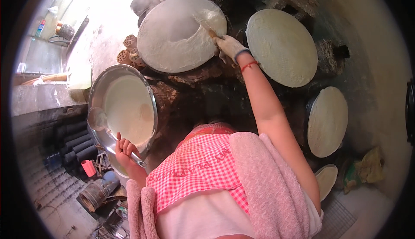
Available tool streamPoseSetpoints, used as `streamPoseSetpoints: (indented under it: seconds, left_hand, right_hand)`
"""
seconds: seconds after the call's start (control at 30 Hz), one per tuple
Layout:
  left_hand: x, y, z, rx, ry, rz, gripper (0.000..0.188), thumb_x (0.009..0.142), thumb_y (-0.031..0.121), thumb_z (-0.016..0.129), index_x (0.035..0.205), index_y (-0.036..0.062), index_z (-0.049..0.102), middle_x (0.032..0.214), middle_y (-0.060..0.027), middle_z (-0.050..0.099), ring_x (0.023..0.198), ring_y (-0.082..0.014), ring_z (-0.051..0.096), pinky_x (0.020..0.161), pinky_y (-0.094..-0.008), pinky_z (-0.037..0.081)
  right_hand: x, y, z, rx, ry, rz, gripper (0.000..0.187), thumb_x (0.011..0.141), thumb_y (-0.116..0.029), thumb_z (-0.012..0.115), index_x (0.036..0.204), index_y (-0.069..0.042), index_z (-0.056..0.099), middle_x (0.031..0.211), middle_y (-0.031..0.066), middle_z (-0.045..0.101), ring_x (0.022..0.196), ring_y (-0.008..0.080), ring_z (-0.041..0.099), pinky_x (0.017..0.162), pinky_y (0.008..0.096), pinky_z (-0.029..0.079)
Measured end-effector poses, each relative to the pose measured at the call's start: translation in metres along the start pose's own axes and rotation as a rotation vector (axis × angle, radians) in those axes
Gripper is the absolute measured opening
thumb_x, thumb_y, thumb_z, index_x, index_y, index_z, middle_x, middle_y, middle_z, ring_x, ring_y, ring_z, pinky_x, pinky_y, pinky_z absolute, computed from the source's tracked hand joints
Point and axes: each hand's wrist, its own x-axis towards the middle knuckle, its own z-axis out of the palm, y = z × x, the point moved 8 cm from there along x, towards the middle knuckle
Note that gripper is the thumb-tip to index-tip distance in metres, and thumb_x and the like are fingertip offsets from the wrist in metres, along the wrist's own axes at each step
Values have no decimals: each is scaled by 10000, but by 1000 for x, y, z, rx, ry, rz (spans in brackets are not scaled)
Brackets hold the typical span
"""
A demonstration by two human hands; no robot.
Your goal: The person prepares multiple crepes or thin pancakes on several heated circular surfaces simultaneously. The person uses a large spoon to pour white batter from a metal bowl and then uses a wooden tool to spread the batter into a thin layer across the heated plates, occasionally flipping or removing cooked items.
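My left hand (126, 151) is closed round the handle of a metal ladle (97, 119), whose bowl is at the left rim of a wide metal basin (98, 87). Pale, creamy batter (129, 105) fills much of the basin. My right hand (231, 47), in a whitish glove, reaches far forward and grips a flat wooden scraper (212, 32). The scraper's tip lies on a large round griddle covered by a white batter sheet (168, 36). At the tip the sheet looks lifted or folded, and a curved edge runs left of it. Steam blurs the griddle's far side.
Right of the griddle stand further round white-topped griddles (282, 48), one lower right (327, 122) and a smaller one near my elbow (327, 181). Holed coal briquettes (129, 51) sit left of the griddle. Dark cylinders (80, 141) and a bucket (93, 195) are at lower left.
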Motion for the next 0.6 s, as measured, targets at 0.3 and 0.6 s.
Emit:
streamPoseSetpoints:
  seconds: [0.3, 0.6]
  left_hand:
    - [39, -11, -24, 41, -3, -103, 302, 1088, 118, 450, 1347, -24, 517, 658, 38, 295, 500, -57, 276, 409, -204, 261]
    - [51, 59, -50, 230, 70, 80, 307, 1075, 122, 463, 1349, -10, 511, 693, 41, 334, 498, -50, 282, 408, -204, 272]
  right_hand:
    - [-7, 79, 31, -102, 417, -520, 368, 977, -226, 601, 1322, -109, 654, 899, 46, 663, 638, 142, 525, 575, 305, 434]
    - [-31, 90, 56, 109, 466, -319, 395, 986, -225, 566, 1334, -54, 638, 1221, 164, 719, 1137, 271, 673, 1019, 354, 488]
